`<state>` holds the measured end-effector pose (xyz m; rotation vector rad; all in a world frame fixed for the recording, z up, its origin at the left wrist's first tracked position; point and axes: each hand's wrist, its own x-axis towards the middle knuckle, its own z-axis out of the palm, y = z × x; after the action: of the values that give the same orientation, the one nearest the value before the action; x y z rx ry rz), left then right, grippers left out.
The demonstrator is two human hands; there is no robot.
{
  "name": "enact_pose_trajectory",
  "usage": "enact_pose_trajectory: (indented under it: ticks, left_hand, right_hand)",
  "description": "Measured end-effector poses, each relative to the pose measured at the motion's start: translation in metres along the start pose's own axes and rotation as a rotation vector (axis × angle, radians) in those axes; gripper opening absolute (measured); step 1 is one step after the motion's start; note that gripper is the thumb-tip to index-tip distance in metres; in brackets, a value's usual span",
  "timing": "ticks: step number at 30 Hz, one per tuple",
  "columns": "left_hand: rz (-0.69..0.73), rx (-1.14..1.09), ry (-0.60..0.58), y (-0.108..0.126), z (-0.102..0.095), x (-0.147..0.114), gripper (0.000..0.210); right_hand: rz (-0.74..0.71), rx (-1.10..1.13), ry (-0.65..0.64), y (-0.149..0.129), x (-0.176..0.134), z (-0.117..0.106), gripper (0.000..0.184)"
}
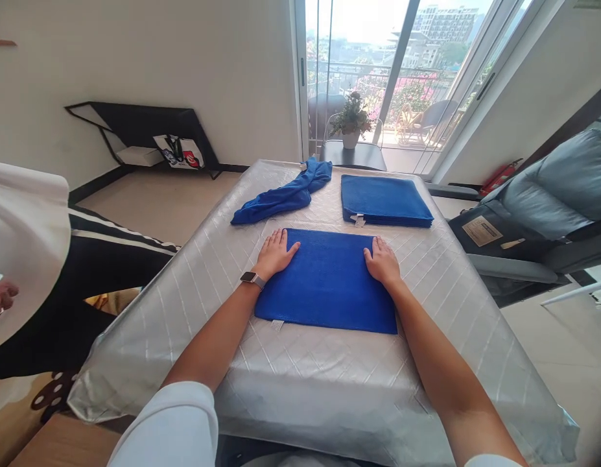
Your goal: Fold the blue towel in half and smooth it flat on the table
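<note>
A blue towel (329, 282) lies flat in front of me, with a small white tag at its near left edge. My left hand (277, 253), with a watch on its wrist, rests on the towel's far left corner, fingers stretched out. At the far right corner, my right hand (382, 259) lies flat along the edge, thumb on the cloth. Beyond it sits a neat stack of blue towels (385, 198), also tagged. A crumpled blue towel (285, 194) lies loosely to the left of the stack.
A silvery quilted cover (203, 292) drapes the table. To the left is a person in black striped trousers (120, 243). A padded grey chair (557, 194) stands at the right. Behind the table, a potted plant (351, 126) stands on a chair before the glass door.
</note>
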<state>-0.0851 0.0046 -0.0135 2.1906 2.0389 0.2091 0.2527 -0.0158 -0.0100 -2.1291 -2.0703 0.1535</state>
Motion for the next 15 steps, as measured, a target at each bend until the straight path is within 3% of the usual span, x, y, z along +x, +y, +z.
enact_pose_trajectory:
  ticks: [15]
  left_hand:
    - [-0.009, 0.008, -0.005, 0.0025, -0.0018, 0.0000, 0.085]
  right_hand:
    - [0.012, 0.008, -0.010, -0.0014, 0.0009, -0.0002, 0.070]
